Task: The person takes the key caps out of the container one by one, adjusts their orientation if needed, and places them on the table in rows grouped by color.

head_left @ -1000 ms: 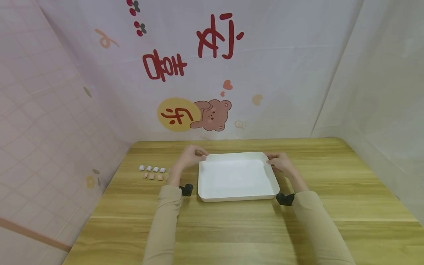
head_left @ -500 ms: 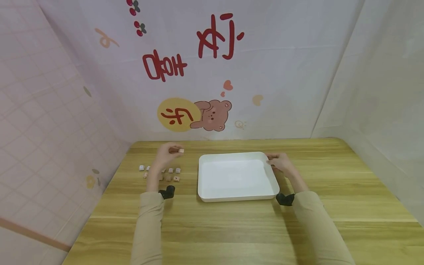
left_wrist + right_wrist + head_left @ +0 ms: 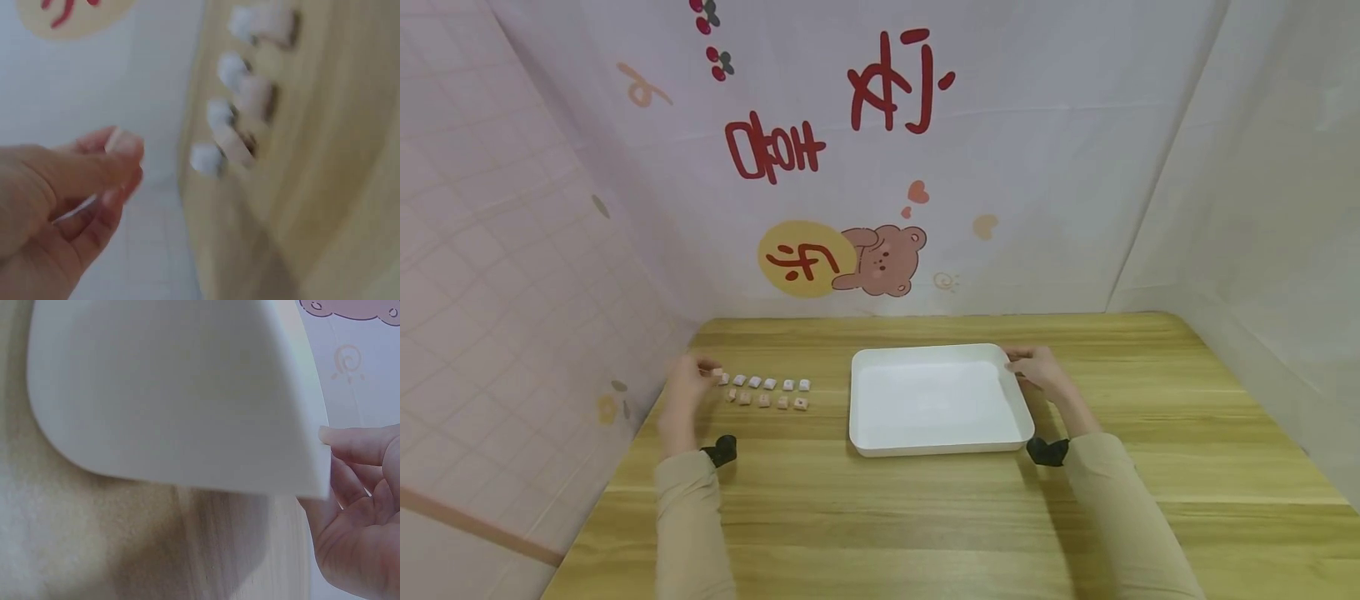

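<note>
At the left end of two rows of small keycaps, my left hand [image 3: 685, 392] pinches a pale pink keycap [image 3: 125, 144] between thumb and fingers, held above the table. White keycaps [image 3: 755, 382] form the back row, pinkish ones [image 3: 764, 401] the front row. In the left wrist view the rows are blurred. A shallow white rectangular tray [image 3: 942, 448] lies to the right of the rows with nothing in it. My right hand [image 3: 1037, 368] grips its far right corner, thumb on the rim [image 3: 324, 462] and fingers outside the wall.
A wooden table [image 3: 910, 525] bears everything. White printed cloth [image 3: 1037, 167] hangs behind it, and a gridded cloth [image 3: 527, 275] hangs close to the left edge. A dark wrist strap piece [image 3: 722, 451] shows by the left cuff.
My left hand has moved left from the tray's far left corner, past the keycap rows to their left end, carrying the pink keycap. The right hand and tray have stayed put.
</note>
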`<move>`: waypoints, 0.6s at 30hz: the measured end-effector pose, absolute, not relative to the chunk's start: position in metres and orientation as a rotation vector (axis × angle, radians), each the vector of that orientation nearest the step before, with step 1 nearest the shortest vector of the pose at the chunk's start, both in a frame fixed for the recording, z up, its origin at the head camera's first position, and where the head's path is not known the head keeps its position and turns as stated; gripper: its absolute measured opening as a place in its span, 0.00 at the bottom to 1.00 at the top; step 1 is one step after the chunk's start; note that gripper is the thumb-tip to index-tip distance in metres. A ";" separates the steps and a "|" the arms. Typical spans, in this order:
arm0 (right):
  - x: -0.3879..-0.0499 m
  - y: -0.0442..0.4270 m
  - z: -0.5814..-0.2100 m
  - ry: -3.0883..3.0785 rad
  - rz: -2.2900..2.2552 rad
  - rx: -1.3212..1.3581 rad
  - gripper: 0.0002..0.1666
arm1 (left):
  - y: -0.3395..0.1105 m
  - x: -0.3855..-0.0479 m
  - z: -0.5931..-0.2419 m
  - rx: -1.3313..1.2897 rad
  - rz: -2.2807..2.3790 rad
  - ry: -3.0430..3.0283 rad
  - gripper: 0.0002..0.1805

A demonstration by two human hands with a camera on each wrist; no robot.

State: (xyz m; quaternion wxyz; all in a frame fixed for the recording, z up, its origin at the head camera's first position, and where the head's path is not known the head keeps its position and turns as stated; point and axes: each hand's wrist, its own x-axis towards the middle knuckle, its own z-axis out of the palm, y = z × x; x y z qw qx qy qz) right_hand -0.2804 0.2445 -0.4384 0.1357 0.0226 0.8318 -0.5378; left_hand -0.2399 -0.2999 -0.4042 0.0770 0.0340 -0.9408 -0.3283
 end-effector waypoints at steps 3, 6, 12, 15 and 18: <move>-0.280 0.245 -0.438 2.419 -1.555 0.068 0.28 | -0.310 -0.237 -0.414 0.204 -0.906 -2.876 0.15; -0.280 0.245 -0.439 2.429 -1.549 0.056 0.28 | -0.314 -0.237 -0.426 0.252 -0.862 -2.924 0.15; -0.281 0.244 -0.440 2.420 -1.553 0.043 0.29 | -0.316 -0.241 -0.444 0.232 -0.792 -2.951 0.11; -0.281 0.244 -0.440 2.418 -1.556 0.054 0.29 | -0.317 -0.243 -0.447 0.238 -0.775 -2.946 0.11; -0.281 0.243 -0.439 2.412 -1.563 0.068 0.29 | -0.317 -0.244 -0.448 0.249 -0.759 -2.948 0.11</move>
